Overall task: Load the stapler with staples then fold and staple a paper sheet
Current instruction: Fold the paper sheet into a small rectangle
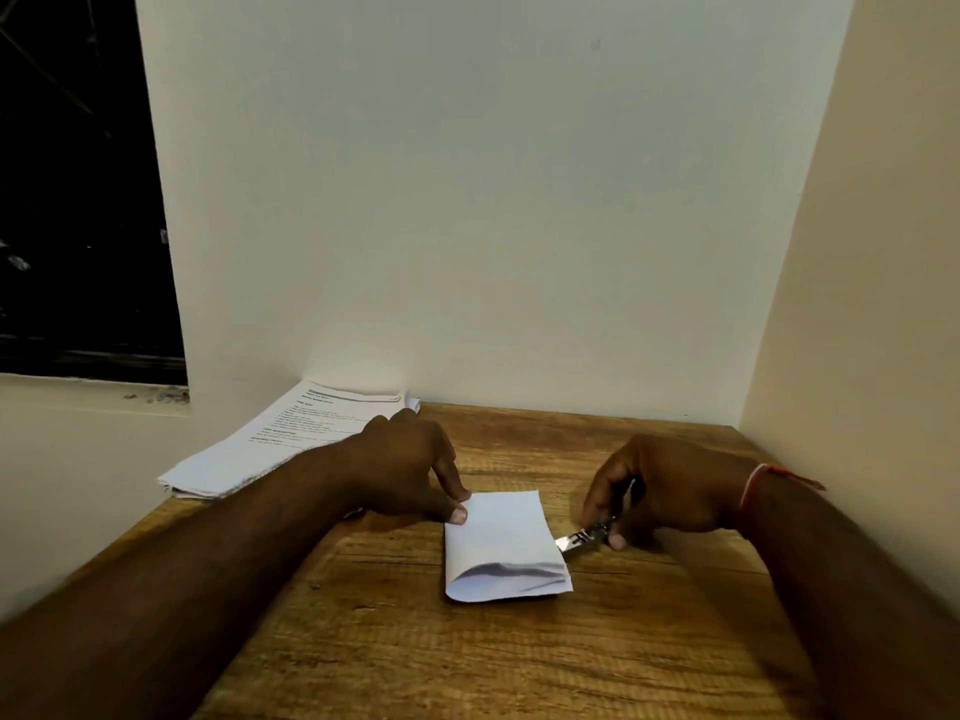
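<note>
A folded white paper sheet (501, 545) lies on the wooden table (415, 641), its layers showing at the near end. My left hand (410, 470) presses its thumb and a fingertip on the sheet's far left corner. My right hand (660, 485) is closed around a small metal stapler (584, 538). The stapler's shiny tip touches the sheet's right edge. Most of the stapler is hidden inside the hand.
A stack of printed papers (291, 439) lies at the table's far left corner, partly over the edge. Walls close the table in at the back and right. A dark window (78, 200) is at the left. A red thread circles my right wrist.
</note>
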Demonstrator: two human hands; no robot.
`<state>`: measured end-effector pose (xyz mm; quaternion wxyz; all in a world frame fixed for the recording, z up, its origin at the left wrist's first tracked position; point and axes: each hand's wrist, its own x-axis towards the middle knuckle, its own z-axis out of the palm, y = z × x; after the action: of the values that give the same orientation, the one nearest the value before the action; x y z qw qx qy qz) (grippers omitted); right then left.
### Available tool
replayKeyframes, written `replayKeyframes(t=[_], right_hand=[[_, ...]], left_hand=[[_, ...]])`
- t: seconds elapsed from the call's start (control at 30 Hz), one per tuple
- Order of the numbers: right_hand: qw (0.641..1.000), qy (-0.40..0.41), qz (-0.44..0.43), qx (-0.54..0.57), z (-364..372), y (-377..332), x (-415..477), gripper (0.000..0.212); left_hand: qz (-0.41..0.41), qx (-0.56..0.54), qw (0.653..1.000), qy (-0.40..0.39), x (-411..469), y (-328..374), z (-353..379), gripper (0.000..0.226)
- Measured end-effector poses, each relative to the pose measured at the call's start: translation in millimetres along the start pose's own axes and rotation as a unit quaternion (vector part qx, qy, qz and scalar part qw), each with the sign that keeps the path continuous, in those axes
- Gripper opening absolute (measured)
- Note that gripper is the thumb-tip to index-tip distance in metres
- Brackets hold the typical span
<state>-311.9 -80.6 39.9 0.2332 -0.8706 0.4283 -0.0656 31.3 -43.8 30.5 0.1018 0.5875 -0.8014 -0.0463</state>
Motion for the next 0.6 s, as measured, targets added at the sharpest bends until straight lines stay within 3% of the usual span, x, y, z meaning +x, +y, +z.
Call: replayKeyframes(t=[0.17, 0.3, 0.43, 0.6], right_hand=[[0.993, 0.086, 0.030, -0.080, -0.9, 1.8, 2.8, 0.045], [0.984, 0.172, -0.015, -0.044, 16.2, -18.7, 13.5, 0.062], [0.985, 0.161, -0.058, 0.004, 48.1, -42.4, 30.4, 0.029], [0.990, 0.140, 0.002, -0.003, 54.7, -46.8, 33.8, 0.038]], left_hand=[[-0.002, 0.017, 0.999, -0.034, -3.3, 1.0, -4.9, 0.047], [-0.003, 0.032, 0.996, -0.080, -13.2, 6.5, -13.5, 0.068], [-0.005, 0.086, 0.986, -0.142, -20.1, 22.9, -22.1, 0.097], [-0.011, 0.167, 0.963, -0.213, -25.7, 39.0, -24.2, 0.125]])
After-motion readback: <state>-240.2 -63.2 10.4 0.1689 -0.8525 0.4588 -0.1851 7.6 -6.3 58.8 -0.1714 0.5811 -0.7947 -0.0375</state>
